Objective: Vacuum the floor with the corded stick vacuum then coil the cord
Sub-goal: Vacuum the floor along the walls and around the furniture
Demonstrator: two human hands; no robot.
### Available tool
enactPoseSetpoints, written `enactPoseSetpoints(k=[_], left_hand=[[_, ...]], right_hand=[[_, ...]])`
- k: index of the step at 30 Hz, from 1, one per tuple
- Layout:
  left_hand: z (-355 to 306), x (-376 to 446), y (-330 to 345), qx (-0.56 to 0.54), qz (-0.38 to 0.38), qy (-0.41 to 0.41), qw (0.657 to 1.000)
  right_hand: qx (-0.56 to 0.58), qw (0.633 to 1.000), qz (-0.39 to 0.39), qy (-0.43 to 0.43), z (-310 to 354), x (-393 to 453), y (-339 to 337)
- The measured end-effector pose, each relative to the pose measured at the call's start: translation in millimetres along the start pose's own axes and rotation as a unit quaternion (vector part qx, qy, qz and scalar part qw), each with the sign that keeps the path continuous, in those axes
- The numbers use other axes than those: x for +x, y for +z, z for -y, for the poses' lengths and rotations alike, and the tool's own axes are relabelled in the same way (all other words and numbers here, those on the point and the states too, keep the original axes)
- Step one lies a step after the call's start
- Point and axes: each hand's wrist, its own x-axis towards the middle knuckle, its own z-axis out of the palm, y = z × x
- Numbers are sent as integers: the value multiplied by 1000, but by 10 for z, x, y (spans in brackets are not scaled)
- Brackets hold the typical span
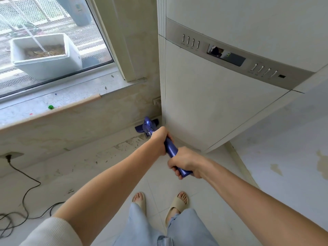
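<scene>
Right hand (184, 161) and left hand (159, 139), fingers wrapped round the blue plastic stick vacuum (171, 150), work the corner by the white cabinet (213, 103); black cord (26, 192) uncoiled, next pull back.

Hands: two, the left hand (158, 141) and the right hand (184, 162)
Vacuums: one blue vacuum (170, 150)
Cords: one black cord (26, 192)
Wall plugs: one wall plug (8, 156)
Slippers: two, one slipper (140, 199) and another slipper (178, 204)
Plant boxes: one plant box (46, 55)
Tall white machines: one white machine (221, 96)
Green bits on the sill: one green bit (51, 107)
</scene>
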Motion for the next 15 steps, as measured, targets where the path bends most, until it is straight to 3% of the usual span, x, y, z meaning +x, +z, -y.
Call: enactPoseSetpoints(k=[8,15], left_hand=[[-277,7,-206,11,11,-10,1000],[-263,-31,-436,-46,61,-46,996]], right_hand=[[19,1000,0,-4,274,124,133],[18,1000,18,10,365,22,306]])
